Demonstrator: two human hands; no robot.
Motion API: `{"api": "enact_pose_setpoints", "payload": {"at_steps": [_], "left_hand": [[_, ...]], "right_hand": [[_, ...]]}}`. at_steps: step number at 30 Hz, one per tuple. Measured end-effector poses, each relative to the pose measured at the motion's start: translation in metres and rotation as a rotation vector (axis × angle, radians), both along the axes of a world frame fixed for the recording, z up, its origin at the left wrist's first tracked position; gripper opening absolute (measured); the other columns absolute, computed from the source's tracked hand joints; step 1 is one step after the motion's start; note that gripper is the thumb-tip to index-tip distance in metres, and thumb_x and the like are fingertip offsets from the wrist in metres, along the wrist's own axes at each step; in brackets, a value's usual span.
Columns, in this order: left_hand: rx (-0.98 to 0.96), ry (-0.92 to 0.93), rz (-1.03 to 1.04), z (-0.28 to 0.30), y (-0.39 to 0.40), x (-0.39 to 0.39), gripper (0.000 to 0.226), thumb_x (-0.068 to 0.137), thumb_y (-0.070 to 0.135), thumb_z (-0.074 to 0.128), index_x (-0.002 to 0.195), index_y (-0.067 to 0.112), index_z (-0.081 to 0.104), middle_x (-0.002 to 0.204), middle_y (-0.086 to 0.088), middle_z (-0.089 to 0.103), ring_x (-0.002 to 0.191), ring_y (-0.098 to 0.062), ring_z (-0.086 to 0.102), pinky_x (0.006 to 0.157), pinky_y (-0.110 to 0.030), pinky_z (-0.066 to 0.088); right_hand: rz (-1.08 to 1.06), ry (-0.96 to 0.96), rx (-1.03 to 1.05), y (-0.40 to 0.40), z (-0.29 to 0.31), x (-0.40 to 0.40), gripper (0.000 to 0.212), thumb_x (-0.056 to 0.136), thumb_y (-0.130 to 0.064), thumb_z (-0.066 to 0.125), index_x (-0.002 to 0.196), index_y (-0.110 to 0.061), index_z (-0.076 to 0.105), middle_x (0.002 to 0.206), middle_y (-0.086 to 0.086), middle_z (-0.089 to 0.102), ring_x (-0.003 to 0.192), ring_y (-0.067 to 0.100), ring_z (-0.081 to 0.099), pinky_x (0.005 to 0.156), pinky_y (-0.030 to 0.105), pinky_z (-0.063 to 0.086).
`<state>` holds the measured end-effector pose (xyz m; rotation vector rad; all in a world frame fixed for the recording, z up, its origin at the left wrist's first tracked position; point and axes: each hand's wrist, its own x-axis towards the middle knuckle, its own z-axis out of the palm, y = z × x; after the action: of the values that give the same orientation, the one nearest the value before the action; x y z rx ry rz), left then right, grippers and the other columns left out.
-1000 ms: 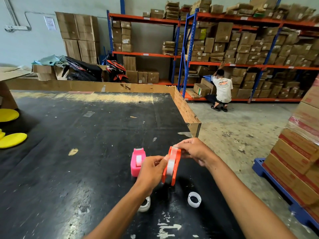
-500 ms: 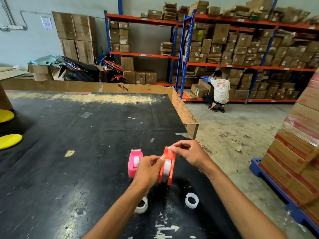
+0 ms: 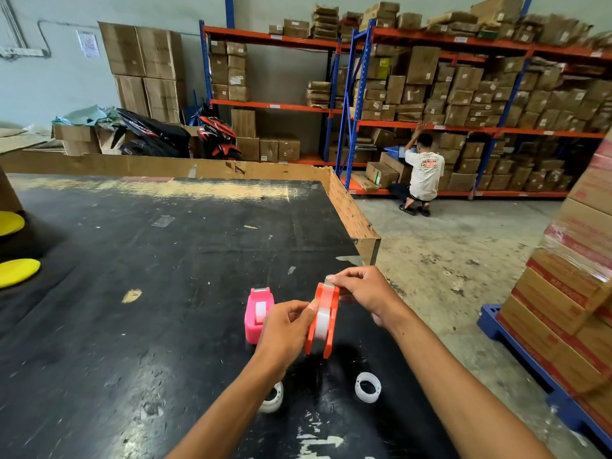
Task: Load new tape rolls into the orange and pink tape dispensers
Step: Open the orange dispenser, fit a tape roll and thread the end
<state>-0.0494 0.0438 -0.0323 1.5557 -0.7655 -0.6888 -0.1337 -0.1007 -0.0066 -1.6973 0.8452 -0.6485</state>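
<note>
The orange plastic tape dispenser (image 3: 323, 321) is held upright and edge-on above the worktop, two flat orange side plates with a translucent white tape roll (image 3: 322, 323) showing between them. The left hand (image 3: 287, 329) pinches its near edge with thumb and fingers closed on the plastic; the right hand (image 3: 362, 293) is closed on the dispenser's top end, fingertips at the cutter. Just left of it, the pink plastic tape dispenser (image 3: 258, 314) stands on the worktop, a strip of white tape visible in its slot. Nearer the person, two small clear tape rolls lie flat and apart: one (image 3: 367, 387) in the open, the other (image 3: 272, 397) partly hidden under the left forearm.

The black worktop (image 3: 149, 326) is scuffed and scratched, with worn pale patches along the far side and chipped white paint near the front, and a raw board rim (image 3: 351, 210). Two yellow discs (image 3: 16, 271) sit at its left edge. Beyond, blue-and-orange warehouse racks (image 3: 357, 104) are packed with cardboard boxes, a person in a white shirt (image 3: 424, 173) crouches at the lowest shelf, and stacked cartons (image 3: 569, 293) stand on a blue pallet at right.
</note>
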Motion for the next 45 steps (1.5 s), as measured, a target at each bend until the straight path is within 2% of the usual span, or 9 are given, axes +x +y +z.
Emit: {"api": "enact_pose_setpoints", "payload": {"at_steps": [6, 10, 15, 19, 24, 29, 34, 40, 45], "left_hand": [[0.019, 0.026, 0.001, 0.004, 0.002, 0.003, 0.021, 0.093, 0.028, 0.057, 0.077, 0.021, 0.069, 0.08, -0.013, 0.074, 0.067, -0.016, 0.063, 0.053, -0.021, 0.052], [0.044, 0.045, 0.015, 0.007, 0.004, 0.003, 0.024, 0.094, 0.029, 0.054, 0.076, 0.02, 0.067, 0.076, -0.006, 0.069, 0.063, -0.015, 0.06, 0.049, -0.02, 0.05], [0.067, 0.046, 0.02, 0.006, 0.004, 0.004, 0.027, 0.093, 0.031, 0.055, 0.088, 0.011, 0.071, 0.073, -0.004, 0.069, 0.059, -0.012, 0.06, 0.048, -0.018, 0.049], [0.048, 0.015, 0.03, 0.006, 0.002, 0.003, 0.02, 0.094, 0.027, 0.054, 0.088, 0.015, 0.068, 0.073, 0.001, 0.069, 0.062, -0.007, 0.062, 0.046, -0.012, 0.047], [0.04, -0.032, 0.023, 0.0, 0.003, 0.006, 0.022, 0.093, 0.028, 0.056, 0.099, 0.013, 0.071, 0.085, -0.002, 0.074, 0.072, -0.009, 0.068, 0.055, -0.016, 0.052], [0.04, 0.053, 0.023, -0.008, -0.006, 0.005, 0.021, 0.091, 0.028, 0.059, 0.077, 0.016, 0.07, 0.074, -0.008, 0.071, 0.063, -0.016, 0.063, 0.059, -0.034, 0.055], [0.061, 0.202, 0.063, -0.013, -0.02, 0.005, 0.02, 0.092, 0.026, 0.059, 0.086, 0.009, 0.068, 0.075, -0.007, 0.068, 0.065, -0.018, 0.065, 0.051, -0.026, 0.052], [0.124, 0.043, 0.136, -0.025, -0.049, 0.008, 0.023, 0.089, 0.029, 0.059, 0.079, 0.014, 0.072, 0.076, -0.009, 0.075, 0.075, -0.026, 0.073, 0.073, -0.045, 0.061], [0.211, -0.183, 0.172, -0.028, -0.065, 0.007, 0.027, 0.085, 0.023, 0.057, 0.067, 0.009, 0.072, 0.063, -0.005, 0.068, 0.058, -0.019, 0.059, 0.058, -0.029, 0.047]], "right_hand": [[0.023, 0.023, 0.166, -0.003, 0.0, 0.004, 0.014, 0.086, -0.017, 0.067, 0.091, -0.005, 0.072, 0.088, 0.012, 0.073, 0.081, 0.02, 0.068, 0.083, 0.038, 0.057], [-0.045, -0.067, -0.03, 0.002, 0.006, -0.002, 0.011, 0.089, -0.01, 0.062, 0.09, -0.014, 0.073, 0.093, 0.006, 0.073, 0.086, 0.016, 0.067, 0.081, 0.032, 0.056], [0.121, -0.057, -0.255, 0.01, 0.007, -0.01, 0.01, 0.082, -0.013, 0.071, 0.091, -0.009, 0.076, 0.089, 0.0, 0.074, 0.082, 0.004, 0.067, 0.072, 0.014, 0.054], [0.116, 0.021, -0.373, 0.008, -0.002, -0.008, 0.016, 0.077, -0.021, 0.077, 0.09, -0.011, 0.077, 0.093, 0.007, 0.073, 0.087, 0.014, 0.067, 0.074, 0.02, 0.052], [0.093, -0.033, -0.317, 0.012, -0.005, -0.008, 0.013, 0.078, -0.018, 0.076, 0.087, -0.009, 0.077, 0.088, 0.008, 0.075, 0.081, 0.014, 0.07, 0.075, 0.025, 0.056], [0.035, -0.018, -0.1, 0.012, -0.011, -0.006, 0.025, 0.087, -0.034, 0.064, 0.08, -0.013, 0.078, 0.084, 0.009, 0.077, 0.08, 0.018, 0.067, 0.082, 0.032, 0.052], [-0.082, -0.116, -0.056, 0.016, -0.022, -0.008, 0.014, 0.091, -0.022, 0.06, 0.095, -0.018, 0.073, 0.091, -0.004, 0.072, 0.088, 0.011, 0.065, 0.08, 0.028, 0.052], [-0.12, -0.091, 0.083, 0.014, -0.043, -0.008, 0.032, 0.092, -0.021, 0.058, 0.074, 0.002, 0.069, 0.062, 0.004, 0.062, 0.059, 0.011, 0.061, 0.052, 0.019, 0.051], [-0.17, 0.019, 0.001, 0.0, -0.052, 0.001, 0.051, 0.088, -0.026, 0.058, 0.044, -0.021, 0.033, 0.047, -0.005, 0.031, 0.049, 0.011, 0.031, 0.052, 0.03, 0.025]]}}
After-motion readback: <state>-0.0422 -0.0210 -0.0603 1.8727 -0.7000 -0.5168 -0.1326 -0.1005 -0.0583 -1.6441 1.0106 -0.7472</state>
